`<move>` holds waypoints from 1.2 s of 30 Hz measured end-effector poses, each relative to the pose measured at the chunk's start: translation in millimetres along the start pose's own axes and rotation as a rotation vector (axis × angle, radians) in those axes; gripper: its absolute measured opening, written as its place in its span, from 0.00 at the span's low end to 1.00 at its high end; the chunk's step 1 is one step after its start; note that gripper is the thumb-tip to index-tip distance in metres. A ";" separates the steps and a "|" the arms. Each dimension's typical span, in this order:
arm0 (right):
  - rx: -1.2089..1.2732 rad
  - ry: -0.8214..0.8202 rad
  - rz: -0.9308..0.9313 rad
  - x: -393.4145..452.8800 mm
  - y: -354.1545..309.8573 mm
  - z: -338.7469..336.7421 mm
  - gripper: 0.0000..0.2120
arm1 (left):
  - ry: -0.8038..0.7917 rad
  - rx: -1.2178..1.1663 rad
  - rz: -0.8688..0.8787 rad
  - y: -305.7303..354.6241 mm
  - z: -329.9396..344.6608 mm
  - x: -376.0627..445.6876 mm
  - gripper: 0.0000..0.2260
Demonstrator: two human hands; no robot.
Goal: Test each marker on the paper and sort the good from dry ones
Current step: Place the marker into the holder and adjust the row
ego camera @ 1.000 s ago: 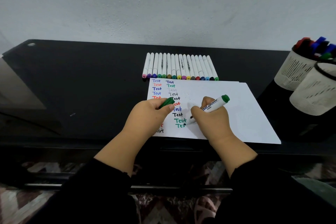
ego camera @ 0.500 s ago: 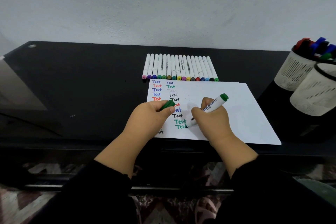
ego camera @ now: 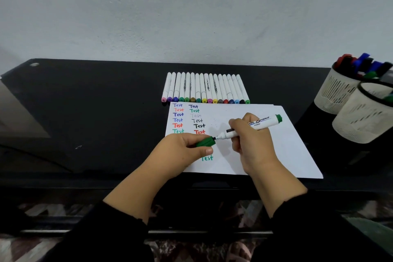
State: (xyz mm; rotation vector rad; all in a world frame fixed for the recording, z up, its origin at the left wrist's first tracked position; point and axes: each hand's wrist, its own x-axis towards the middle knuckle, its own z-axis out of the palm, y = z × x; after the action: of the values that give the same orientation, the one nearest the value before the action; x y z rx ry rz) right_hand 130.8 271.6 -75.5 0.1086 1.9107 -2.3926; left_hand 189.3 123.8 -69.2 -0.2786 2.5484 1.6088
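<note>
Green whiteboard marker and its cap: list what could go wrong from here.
1. The green cap, held by the left hand, meets the tip of the green whiteboard marker at an angle; it may miss and ink the fingers.
2. Both hands hover over the white paper; fresh green writing could smear.

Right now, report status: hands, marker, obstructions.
Left hand grips green cap. Right hand holds white green-ended whiteboard marker, tip at the cap mouth, not yet capped. Nothing between them.
</note>
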 end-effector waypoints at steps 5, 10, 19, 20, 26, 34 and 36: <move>-0.070 -0.081 0.004 -3.0 -1.6 3.1 0.20 | -0.017 -0.030 0.041 5.5 2.5 -1.0 0.13; -0.082 -0.216 0.013 -6.9 -12.2 2.0 0.18 | 0.049 -0.108 0.035 11.9 1.8 -3.0 0.11; -0.063 -0.066 0.045 -2.5 -22.6 3.0 0.15 | 0.037 -0.237 0.032 22.6 4.7 -2.4 0.07; -0.029 -0.034 0.053 -2.1 -22.0 4.1 0.16 | 0.027 -0.250 0.037 23.4 6.0 -2.4 0.07; 0.059 0.052 0.106 2.5 -16.9 12.7 0.15 | 0.080 -0.216 0.033 26.6 11.1 1.8 0.09; 0.040 0.076 0.120 5.8 -18.0 14.6 0.13 | 0.085 -0.170 0.026 27.5 13.2 6.6 0.08; 0.038 0.072 0.119 5.6 -18.7 14.0 0.13 | 0.073 -0.168 0.027 27.2 13.2 6.8 0.08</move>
State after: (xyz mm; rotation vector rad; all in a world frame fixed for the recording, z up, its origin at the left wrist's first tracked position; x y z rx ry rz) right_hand 123.1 262.0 -54.8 0.3056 1.8328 -2.3776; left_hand 176.8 146.5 -52.2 -0.3255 2.4812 1.8599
